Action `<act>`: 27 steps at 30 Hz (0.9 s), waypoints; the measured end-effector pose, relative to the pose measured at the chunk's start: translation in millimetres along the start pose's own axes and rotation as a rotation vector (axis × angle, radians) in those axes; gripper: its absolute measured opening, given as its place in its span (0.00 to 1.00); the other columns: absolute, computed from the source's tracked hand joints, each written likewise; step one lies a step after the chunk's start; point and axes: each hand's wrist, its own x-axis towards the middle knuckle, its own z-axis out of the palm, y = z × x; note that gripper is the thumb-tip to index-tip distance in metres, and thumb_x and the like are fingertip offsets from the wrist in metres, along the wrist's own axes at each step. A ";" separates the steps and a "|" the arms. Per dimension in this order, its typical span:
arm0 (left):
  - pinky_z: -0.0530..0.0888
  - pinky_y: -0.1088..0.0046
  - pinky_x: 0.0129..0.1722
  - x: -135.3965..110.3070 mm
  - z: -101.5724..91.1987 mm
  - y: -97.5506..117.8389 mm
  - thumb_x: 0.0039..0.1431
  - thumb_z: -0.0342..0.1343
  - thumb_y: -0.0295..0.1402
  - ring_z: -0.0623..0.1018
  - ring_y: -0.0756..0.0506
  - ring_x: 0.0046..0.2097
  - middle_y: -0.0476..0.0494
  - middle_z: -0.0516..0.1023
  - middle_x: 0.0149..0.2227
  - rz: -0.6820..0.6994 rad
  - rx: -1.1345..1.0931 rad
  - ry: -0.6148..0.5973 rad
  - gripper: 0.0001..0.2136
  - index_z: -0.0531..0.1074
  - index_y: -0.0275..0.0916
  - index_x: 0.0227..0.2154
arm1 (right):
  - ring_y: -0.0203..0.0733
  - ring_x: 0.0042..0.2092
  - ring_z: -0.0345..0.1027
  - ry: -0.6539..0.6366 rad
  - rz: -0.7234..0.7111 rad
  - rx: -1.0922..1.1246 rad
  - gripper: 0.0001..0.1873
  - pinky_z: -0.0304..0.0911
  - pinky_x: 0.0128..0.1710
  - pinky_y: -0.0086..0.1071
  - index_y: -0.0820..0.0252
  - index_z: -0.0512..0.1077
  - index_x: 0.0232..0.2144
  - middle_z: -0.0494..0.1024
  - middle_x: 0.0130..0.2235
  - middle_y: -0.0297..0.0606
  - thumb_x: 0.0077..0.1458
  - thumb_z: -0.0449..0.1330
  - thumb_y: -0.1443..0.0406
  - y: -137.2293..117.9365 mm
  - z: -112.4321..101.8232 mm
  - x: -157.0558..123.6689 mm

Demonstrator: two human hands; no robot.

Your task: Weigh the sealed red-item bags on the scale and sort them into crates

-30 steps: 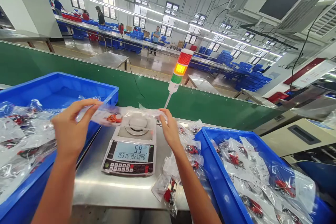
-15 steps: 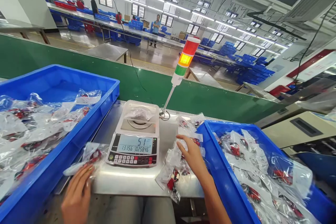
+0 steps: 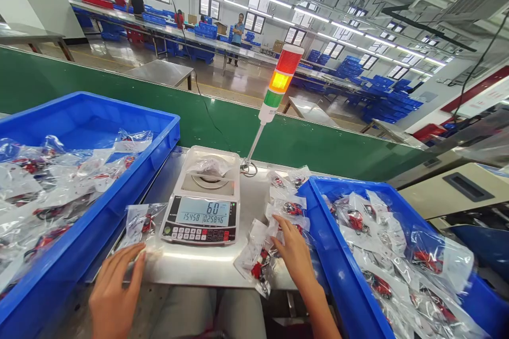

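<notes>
On the shiny metal bench (image 3: 199,271), a weighing scale (image 3: 204,190) stood near the middle, and the clock places here were counted from it. Its screen (image 3: 202,212) showed 60 on top, with 15.458 and 0.25846 below. Crumpled clear plastic (image 3: 210,166) lay over its top part. One clear bag (image 3: 139,222) with a small red part and a white card lay flat at 8 o'clock, just beside the scale. The left hand (image 3: 118,283) was between 7 and 8 o'clock, palm down at the bench's front edge, thumb a bit away from its fingers. I could not tell if its fingertips touched that bag. At 4 o'clock, the right hand (image 3: 292,251) reached onto a row of bags (image 3: 258,265), its thumb and fingers apart. I could not tell if it gripped one. A big blue bin (image 3: 99,130) at 9 o'clock held lots of the same bags, and another blue bin (image 3: 332,270), between 3 and 4 o'clock, held more. At 1 o'clock rose a signal light (image 3: 280,85), its yellow part glowing.
</notes>
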 end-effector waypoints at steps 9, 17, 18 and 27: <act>0.74 0.57 0.57 146.8 49.6 91.9 0.66 0.54 0.32 0.78 0.39 0.54 0.45 0.82 0.49 0.369 -0.193 -0.135 0.11 0.76 0.44 0.48 | 0.60 0.61 0.70 0.232 0.285 0.637 0.33 0.66 0.60 0.54 0.57 0.72 0.56 0.78 0.58 0.48 0.53 0.64 0.46 -13.5 -36.9 2.0; 0.79 0.61 0.44 207.0 105.2 103.1 0.57 0.57 0.31 0.81 0.41 0.38 0.44 0.83 0.34 0.045 -0.368 -0.135 0.06 0.79 0.39 0.33 | 0.52 0.62 0.69 0.121 -0.089 0.855 0.27 0.67 0.60 0.47 0.51 0.69 0.60 0.74 0.62 0.43 0.61 0.62 0.52 -78.2 -63.2 51.3; 0.79 0.63 0.41 212.0 96.2 97.4 0.58 0.58 0.34 0.80 0.43 0.35 0.44 0.82 0.33 -0.014 -0.384 -0.031 0.07 0.79 0.39 0.35 | 0.51 0.64 0.67 0.062 -0.181 0.841 0.27 0.66 0.62 0.46 0.50 0.67 0.62 0.73 0.63 0.41 0.62 0.61 0.53 -89.9 -63.0 64.3; 0.63 0.40 0.62 218.6 -39.1 21.2 0.61 0.53 0.51 0.69 0.28 0.65 0.42 0.78 0.57 -0.084 0.057 0.251 0.25 0.75 0.41 0.53 | 0.44 0.71 0.52 -0.269 -0.609 0.456 0.28 0.47 0.72 0.44 0.47 0.63 0.66 0.61 0.71 0.36 0.66 0.58 0.56 -133.7 -47.2 133.2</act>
